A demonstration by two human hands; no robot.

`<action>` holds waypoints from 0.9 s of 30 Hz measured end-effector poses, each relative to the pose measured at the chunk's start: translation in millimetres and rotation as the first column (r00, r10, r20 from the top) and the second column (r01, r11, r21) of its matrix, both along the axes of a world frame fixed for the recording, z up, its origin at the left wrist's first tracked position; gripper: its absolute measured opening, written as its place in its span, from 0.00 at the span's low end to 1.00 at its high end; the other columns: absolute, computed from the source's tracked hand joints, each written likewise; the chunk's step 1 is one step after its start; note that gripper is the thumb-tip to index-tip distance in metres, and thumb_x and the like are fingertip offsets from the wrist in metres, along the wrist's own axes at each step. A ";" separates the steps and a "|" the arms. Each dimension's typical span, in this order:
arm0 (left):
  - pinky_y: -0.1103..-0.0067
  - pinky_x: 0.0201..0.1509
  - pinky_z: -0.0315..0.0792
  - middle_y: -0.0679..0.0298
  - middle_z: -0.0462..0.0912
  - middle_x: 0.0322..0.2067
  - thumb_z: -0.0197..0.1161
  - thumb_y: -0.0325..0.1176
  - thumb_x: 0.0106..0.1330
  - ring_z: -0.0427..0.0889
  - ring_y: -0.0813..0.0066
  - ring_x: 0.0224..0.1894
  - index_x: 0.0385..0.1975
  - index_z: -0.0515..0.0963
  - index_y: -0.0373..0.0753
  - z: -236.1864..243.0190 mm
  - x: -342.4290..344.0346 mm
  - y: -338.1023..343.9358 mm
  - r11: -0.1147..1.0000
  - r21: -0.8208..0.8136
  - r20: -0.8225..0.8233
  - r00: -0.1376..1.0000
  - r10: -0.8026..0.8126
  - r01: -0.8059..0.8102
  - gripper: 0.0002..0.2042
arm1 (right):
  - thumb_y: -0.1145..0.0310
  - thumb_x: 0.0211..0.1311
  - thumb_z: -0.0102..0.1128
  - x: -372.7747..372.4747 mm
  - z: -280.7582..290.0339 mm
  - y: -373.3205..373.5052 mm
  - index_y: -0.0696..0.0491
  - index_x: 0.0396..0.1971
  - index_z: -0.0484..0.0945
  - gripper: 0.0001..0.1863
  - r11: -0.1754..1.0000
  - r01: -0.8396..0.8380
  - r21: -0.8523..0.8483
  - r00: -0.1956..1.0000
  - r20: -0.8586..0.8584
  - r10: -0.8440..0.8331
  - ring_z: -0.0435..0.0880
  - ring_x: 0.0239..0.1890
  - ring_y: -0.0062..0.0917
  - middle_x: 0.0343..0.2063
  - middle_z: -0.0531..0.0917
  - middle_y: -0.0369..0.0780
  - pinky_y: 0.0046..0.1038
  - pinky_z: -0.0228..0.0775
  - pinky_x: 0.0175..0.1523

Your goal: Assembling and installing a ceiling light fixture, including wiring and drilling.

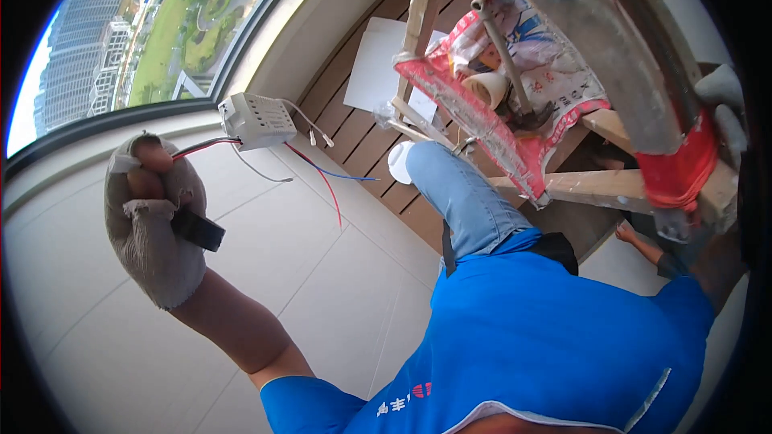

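The left hand (pixel 153 229) is gripping a black block (pixel 201 231) and red-and-black leads (pixel 198 146); the right hand (pixel 721 90) is resting by the wooden ladder (pixel 607 190), its grip unclear. At those leads' end, the white box (pixel 259 122) is hanging, probably light, stiff-shelled, best held by its casing.

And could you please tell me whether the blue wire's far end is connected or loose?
Loose: the blue wire runs out from the white box, and its far end shows in the open with nothing attached.
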State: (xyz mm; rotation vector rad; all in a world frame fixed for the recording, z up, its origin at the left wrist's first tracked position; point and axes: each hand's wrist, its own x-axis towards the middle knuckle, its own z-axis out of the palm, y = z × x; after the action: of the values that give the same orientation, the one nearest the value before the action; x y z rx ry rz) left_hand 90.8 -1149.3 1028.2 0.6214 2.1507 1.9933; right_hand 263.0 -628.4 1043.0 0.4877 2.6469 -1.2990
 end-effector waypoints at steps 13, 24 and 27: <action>0.89 0.15 0.59 0.57 0.88 0.34 0.48 0.27 0.75 0.69 0.89 0.17 0.46 0.76 0.34 199.1 -134.7 185.3 0.973 0.026 0.115 0.968 0.224 -0.228 0.09 | 0.71 0.59 0.60 -22.4 44.2 -34.6 0.49 0.37 0.79 0.07 0.872 0.017 0.489 0.962 -0.245 0.118 0.80 0.38 0.43 0.30 0.80 0.43 0.43 0.70 0.47; 0.87 0.28 0.65 0.64 0.89 0.35 0.53 0.31 0.76 0.69 0.91 0.23 0.46 0.82 0.35 201.8 -196.7 285.1 0.998 0.018 0.077 0.995 0.064 -0.065 0.10 | 0.73 0.56 0.62 -36.0 73.4 -86.1 0.51 0.42 0.78 0.12 0.770 0.329 0.547 0.895 -0.440 -0.070 0.77 0.43 0.42 0.37 0.78 0.43 0.43 0.69 0.48; 0.85 0.32 0.71 0.64 0.88 0.36 0.51 0.28 0.75 0.76 0.87 0.30 0.45 0.81 0.34 201.3 -212.3 311.7 0.998 0.070 0.086 0.996 -0.017 0.011 0.10 | 0.71 0.54 0.63 -37.0 71.2 -79.2 0.51 0.37 0.78 0.10 0.804 0.298 0.515 0.926 -0.360 -0.113 0.76 0.43 0.42 0.38 0.78 0.43 0.44 0.68 0.49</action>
State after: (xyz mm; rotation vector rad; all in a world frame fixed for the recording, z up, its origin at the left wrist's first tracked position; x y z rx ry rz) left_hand -121.5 -837.6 1229.5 0.5472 2.0299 2.0551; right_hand 225.9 -707.6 1114.2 0.7149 3.3351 -0.6353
